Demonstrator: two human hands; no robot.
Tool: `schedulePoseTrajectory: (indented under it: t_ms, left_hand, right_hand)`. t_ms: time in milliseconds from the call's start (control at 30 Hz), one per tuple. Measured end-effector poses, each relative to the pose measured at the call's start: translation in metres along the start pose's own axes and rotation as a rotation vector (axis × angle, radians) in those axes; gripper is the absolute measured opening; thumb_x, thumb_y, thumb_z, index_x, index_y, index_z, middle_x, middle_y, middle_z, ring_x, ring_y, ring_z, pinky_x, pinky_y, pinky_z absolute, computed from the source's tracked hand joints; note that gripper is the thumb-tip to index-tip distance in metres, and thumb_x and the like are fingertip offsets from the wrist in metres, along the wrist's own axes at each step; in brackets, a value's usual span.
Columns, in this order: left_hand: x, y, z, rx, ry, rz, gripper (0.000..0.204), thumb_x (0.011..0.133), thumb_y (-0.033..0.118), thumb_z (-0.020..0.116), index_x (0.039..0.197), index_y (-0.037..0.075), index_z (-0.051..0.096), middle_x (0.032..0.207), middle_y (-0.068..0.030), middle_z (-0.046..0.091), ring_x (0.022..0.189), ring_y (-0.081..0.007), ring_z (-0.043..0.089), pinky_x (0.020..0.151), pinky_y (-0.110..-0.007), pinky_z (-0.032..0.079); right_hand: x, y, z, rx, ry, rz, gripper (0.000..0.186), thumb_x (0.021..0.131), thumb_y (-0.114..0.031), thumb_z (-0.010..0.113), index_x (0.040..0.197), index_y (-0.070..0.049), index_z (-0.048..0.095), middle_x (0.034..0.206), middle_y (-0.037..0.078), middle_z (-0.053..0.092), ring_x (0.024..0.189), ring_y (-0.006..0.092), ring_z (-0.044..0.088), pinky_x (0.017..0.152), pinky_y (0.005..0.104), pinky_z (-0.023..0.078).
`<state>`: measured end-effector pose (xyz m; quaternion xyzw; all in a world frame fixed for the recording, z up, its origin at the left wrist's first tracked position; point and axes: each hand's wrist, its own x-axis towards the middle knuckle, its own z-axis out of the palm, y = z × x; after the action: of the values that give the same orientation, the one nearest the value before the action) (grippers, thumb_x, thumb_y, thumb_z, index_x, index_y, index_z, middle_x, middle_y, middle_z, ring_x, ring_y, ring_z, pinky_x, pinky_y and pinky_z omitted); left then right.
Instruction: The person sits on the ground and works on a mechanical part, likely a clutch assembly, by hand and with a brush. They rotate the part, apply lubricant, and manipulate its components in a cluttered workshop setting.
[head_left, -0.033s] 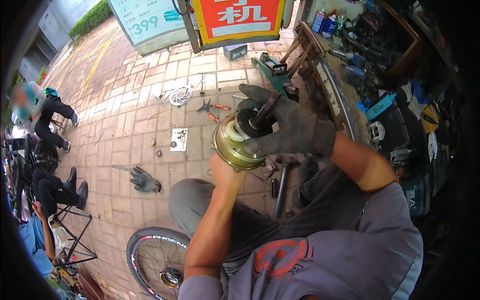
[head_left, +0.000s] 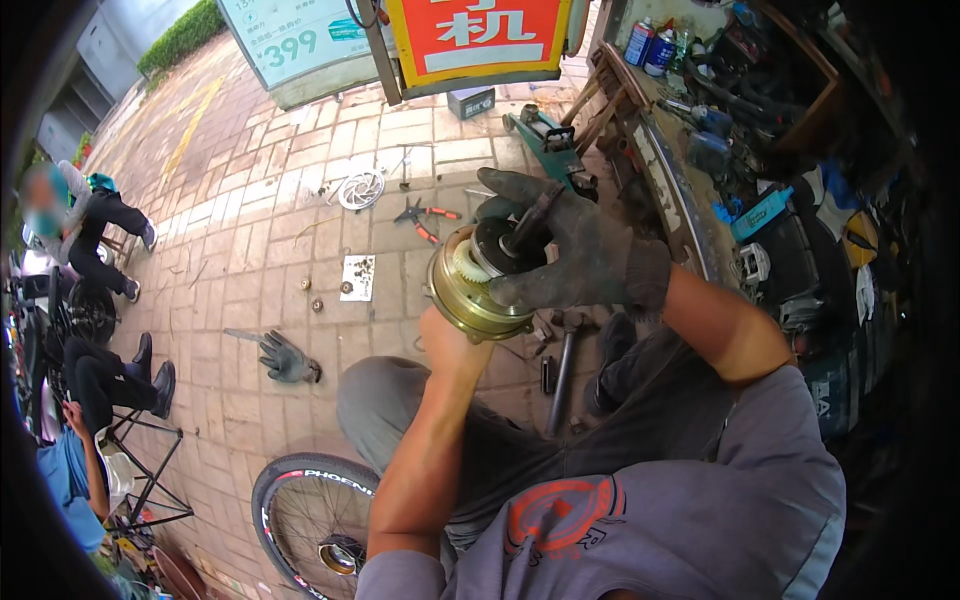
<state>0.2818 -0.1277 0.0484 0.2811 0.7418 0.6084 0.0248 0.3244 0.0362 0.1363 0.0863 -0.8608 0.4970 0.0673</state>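
My bare left hand (head_left: 450, 338) holds a gold-coloured metal hub housing (head_left: 483, 318) from beneath, its fingers mostly hidden behind it. A white toothed gear (head_left: 467, 264) sits in the housing, beside a black round part (head_left: 494, 236) with a dark shaft (head_left: 532, 218) rising from it. My right hand (head_left: 590, 245), in a dark glove, is closed round this shaft assembly, thumb over the housing’s top. On the paving below lie orange-handled pliers (head_left: 437, 212), a silver brake disc (head_left: 363, 190), a white card with small parts (head_left: 358, 279) and a loose glove (head_left: 288, 357).
A bicycle wheel (head_left: 275, 490) lies by my left leg, a hammer (head_left: 560, 370) between my legs. At right stands a cluttered bench (head_left: 660, 140), with a green jack (head_left: 545, 145) beside it. Two seated people (head_left: 100, 230) (head_left: 85, 450) are at left, signboards (head_left: 475, 40) ahead.
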Motion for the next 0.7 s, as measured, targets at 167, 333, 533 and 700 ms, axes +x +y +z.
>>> schedulePoseTrajectory:
  t_ms: [167, 333, 533, 700]
  left_hand:
    - [-0.001, -0.005, -0.001, 0.097, -0.063, -0.085, 0.041, 0.083, 0.013, 0.064, 0.121, -0.001, 0.052, 0.11, -0.0105, 0.062, 0.099, -0.0189, 0.059, 0.086, -0.031, 0.045]
    - [-0.003, -0.015, 0.001, 0.123, -0.042, -0.106, 0.037, 0.083, 0.015, 0.065, 0.115, -0.001, 0.055, 0.104, -0.0103, 0.065, 0.094, -0.0191, 0.061, 0.081, -0.031, 0.047]
    - [-0.002, -0.022, 0.006, 0.235, 0.012, -0.064, 0.033, 0.075, 0.026, 0.07, 0.103, 0.008, 0.065, 0.087, -0.0195, 0.065, 0.087, -0.0379, 0.063, 0.072, -0.04, 0.05]
    - [-0.005, -0.034, 0.006, 0.279, -0.026, -0.174, 0.021, 0.074, 0.017, 0.066, 0.086, 0.0, 0.066, 0.076, -0.0242, 0.062, 0.077, -0.0412, 0.061, 0.066, -0.043, 0.049]
  right_hand:
    - [0.002, -0.001, 0.007, 0.064, 0.052, 0.073, 0.084, 0.065, -0.026, 0.084, 0.133, -0.001, 0.04, 0.11, 0.007, 0.057, 0.1, 0.0143, 0.055, 0.09, 0.031, 0.047]
    - [0.006, -0.001, 0.005, -0.013, 0.106, 0.098, 0.077, 0.063, -0.032, 0.081, 0.122, 0.005, 0.049, 0.098, 0.008, 0.061, 0.089, 0.0142, 0.06, 0.082, 0.0285, 0.05]
    - [0.007, 0.013, 0.004, 0.005, 0.117, 0.122, 0.071, 0.067, -0.034, 0.084, 0.12, 0.001, 0.052, 0.101, 0.005, 0.061, 0.09, 0.0139, 0.058, 0.084, 0.0285, 0.049]
    - [0.012, 0.04, -0.015, 0.055, -0.008, -0.033, 0.061, 0.083, -0.041, 0.067, 0.121, 0.004, 0.051, 0.107, 0.011, 0.061, 0.095, 0.0185, 0.059, 0.084, 0.0313, 0.049]
